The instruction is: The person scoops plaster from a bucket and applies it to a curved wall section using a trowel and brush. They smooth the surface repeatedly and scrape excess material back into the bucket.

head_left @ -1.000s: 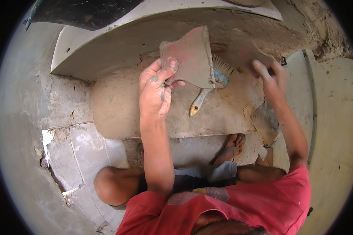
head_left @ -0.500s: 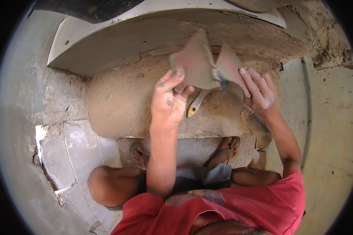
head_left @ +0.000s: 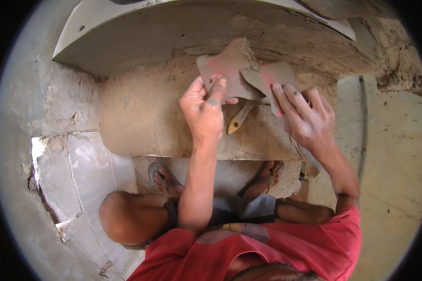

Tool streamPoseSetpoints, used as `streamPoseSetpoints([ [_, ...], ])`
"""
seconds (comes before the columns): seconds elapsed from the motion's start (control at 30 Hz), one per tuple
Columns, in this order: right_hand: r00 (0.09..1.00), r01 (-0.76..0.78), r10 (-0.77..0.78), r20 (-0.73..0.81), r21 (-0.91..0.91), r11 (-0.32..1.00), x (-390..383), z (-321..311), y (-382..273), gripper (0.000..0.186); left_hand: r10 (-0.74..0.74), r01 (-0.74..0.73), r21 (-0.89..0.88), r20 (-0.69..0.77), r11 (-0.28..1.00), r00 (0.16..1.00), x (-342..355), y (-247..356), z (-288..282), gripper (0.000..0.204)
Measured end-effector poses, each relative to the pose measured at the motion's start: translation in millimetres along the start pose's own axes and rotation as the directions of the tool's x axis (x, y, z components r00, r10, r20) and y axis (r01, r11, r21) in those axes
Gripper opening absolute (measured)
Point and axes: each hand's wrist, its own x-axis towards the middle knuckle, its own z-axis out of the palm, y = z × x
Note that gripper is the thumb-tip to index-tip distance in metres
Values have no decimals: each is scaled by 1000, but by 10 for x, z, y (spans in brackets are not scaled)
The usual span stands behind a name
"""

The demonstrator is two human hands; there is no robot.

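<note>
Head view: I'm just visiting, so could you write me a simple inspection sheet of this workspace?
Surface: brown ledge, rough and stained.
Job's things: left flat piece and right flat piece, both grey-smeared with reddish patches; they overlap in view.
Clutter: yellow-ended handle below the pieces; its other end is hidden.
Grippers: bare hands; left hand holds the left piece, right hand the right.
Cables: nothing seen.
Surroundings: grey wall and cracked pale slabs to the left.
</note>
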Motion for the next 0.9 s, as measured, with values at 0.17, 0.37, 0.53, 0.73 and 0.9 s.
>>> streamPoseSetpoints([
  [0.17, 993, -63, 64, -95, 22, 998, 475, 182, 20, 50, 8, -8, 56, -9, 998, 1000, -17, -105, -78, 17],
  [0.37, 989, -83, 107, -102, 216, 973, 1019, 514, -91, 30, 46, -41, 21, -367, 999, 929, 96, -257, -210, 17],
  [0.53, 985, -161, 162, -61, 17, 987, 1443, 659, -256, 14, 86, -71, 53, -417, 996, 905, 381, -278, -267, 14],
  [0.73, 936, -45, 30, -351, -36, 998, 1448, 67, -317, 12, -30, 34, 2, -422, 999, 906, 259, -239, -315, 20],
  [0.9, 993, 118, -118, 1, -81, 990, 1418, 584, -495, 13, -60, 5, -127, -433, 992, 899, 282, -253, -200, 23],
])
